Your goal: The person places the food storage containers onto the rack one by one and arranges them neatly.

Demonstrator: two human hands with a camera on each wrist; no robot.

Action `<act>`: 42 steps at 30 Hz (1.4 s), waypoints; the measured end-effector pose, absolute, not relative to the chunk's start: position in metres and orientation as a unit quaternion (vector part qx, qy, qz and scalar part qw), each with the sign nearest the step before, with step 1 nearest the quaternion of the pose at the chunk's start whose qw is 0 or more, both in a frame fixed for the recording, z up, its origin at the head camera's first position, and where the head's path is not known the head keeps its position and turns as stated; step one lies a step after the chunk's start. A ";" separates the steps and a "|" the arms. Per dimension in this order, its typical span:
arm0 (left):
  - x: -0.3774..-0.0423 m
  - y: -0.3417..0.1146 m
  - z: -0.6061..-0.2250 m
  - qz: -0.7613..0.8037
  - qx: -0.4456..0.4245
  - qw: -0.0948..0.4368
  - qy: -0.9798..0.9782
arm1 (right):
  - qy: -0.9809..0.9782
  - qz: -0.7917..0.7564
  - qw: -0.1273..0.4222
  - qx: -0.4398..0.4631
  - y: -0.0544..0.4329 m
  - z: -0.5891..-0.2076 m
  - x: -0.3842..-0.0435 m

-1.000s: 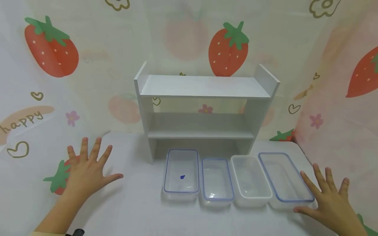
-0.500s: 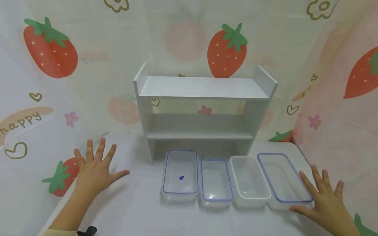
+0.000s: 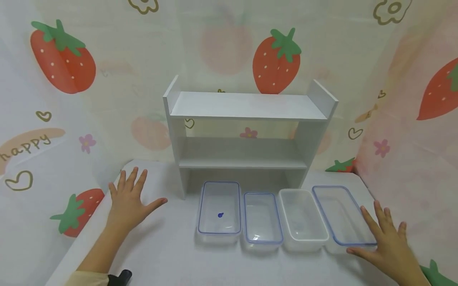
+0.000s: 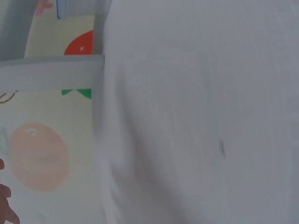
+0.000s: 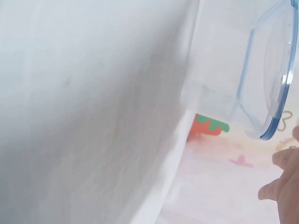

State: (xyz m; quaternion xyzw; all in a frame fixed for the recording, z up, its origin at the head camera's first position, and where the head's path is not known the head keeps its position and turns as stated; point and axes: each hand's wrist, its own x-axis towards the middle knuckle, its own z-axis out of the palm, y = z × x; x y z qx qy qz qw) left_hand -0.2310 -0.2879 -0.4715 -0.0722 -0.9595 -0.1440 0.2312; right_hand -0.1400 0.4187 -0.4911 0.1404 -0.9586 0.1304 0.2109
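Observation:
Above the left part of the white table, my left hand [image 3: 127, 206] hovers with fingers spread, holding nothing. My right hand [image 3: 390, 244] is also spread and holds nothing, nearest the rightmost clear box with a blue-rimmed lid [image 3: 345, 216]; whether its fingertips touch that lid cannot be told. Leftward from it stand a clear box without a blue rim [image 3: 304, 216], a smaller blue-rimmed box [image 3: 263, 218] and a larger blue-rimmed box with a small blue mark [image 3: 219, 204]. In the right wrist view, fingertips [image 5: 282, 182] appear beside the blue-rimmed box [image 5: 233, 70].
Behind the boxes stands a white shelf unit [image 3: 243, 163] with raised side panels. A white cloth covers the table [image 3: 200, 266]. Curtains printed with strawberries [image 3: 277, 65] hang around the back and sides.
My left hand has moved rightward over the table, toward the boxes. My right hand has shifted slightly left. The boxes and shelf stay where they were.

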 end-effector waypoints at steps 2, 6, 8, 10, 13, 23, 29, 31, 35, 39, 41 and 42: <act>-0.233 -0.284 -0.471 -0.168 -0.074 0.238 -0.954 | -0.957 0.146 0.207 0.141 0.417 -0.492 -0.141; -0.239 -0.277 -0.472 -0.228 -0.073 0.231 -0.943 | -0.953 0.169 0.206 0.147 0.416 -0.494 -0.143; -0.243 -0.273 -0.474 -0.263 -0.074 0.219 -0.937 | -0.950 0.174 0.210 0.149 0.417 -0.495 -0.145; -0.248 -0.267 -0.476 -0.296 -0.077 0.209 -0.929 | -0.947 0.181 0.217 0.153 0.418 -0.497 -0.147; -0.254 -0.259 -0.480 -0.341 -0.075 0.192 -0.917 | -0.942 0.197 0.222 0.154 0.421 -0.500 -0.150; -0.266 -0.236 -0.479 -0.408 -0.058 0.182 -0.893 | -0.943 0.229 0.203 0.132 0.420 -0.499 -0.150; -0.275 -0.228 -0.489 -0.455 -0.048 0.179 -0.871 | -0.939 0.255 0.193 0.128 0.424 -0.502 -0.149; -0.277 -0.226 -0.493 -0.468 -0.041 0.175 -0.865 | -0.936 0.267 0.189 0.128 0.425 -0.504 -0.149; -0.280 -0.221 -0.500 -0.489 -0.038 0.172 -0.855 | -0.933 0.286 0.178 0.124 0.425 -0.506 -0.150; -0.283 -0.216 -0.503 -0.513 -0.050 0.171 -0.840 | -0.931 0.301 0.169 0.122 0.426 -0.508 -0.151; -0.284 -0.214 -0.505 -0.527 -0.054 0.167 -0.832 | -0.928 0.314 0.161 0.120 0.427 -0.510 -0.150; -0.284 -0.213 -0.505 -0.534 -0.055 0.163 -0.828 | -0.927 0.321 0.156 0.119 0.427 -0.510 -0.150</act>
